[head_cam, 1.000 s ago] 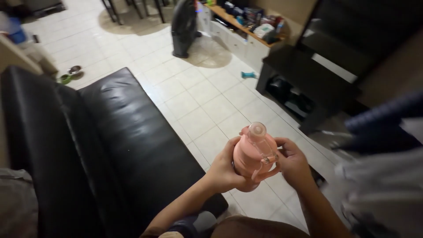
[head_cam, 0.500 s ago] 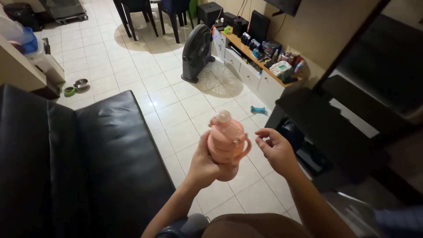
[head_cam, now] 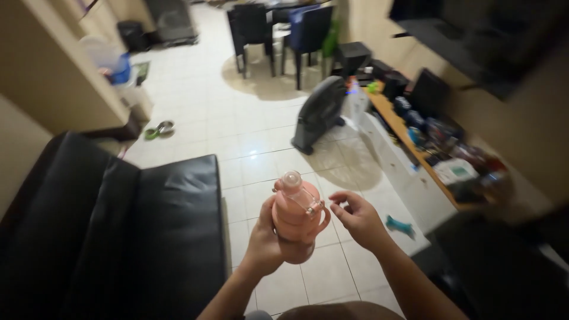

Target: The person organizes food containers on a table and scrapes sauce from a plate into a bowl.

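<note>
Head view shows the left hand [head_cam: 265,240] wrapped around a pink bottle [head_cam: 296,214], gripping it upright above the tiled floor [head_cam: 261,148], beside a black sofa [head_cam: 118,237]. Her right hand [head_cam: 357,218] hovers just beside the bottle's handle, fingers loosely curled, holding nothing.

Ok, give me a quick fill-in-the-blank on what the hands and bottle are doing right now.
1. The pink bottle is held in the ____ hand.
2. The right hand is beside the bottle, not ____ it.
3. The sofa on the left is ____ in colour.

Missing words: left; touching; black.
</note>
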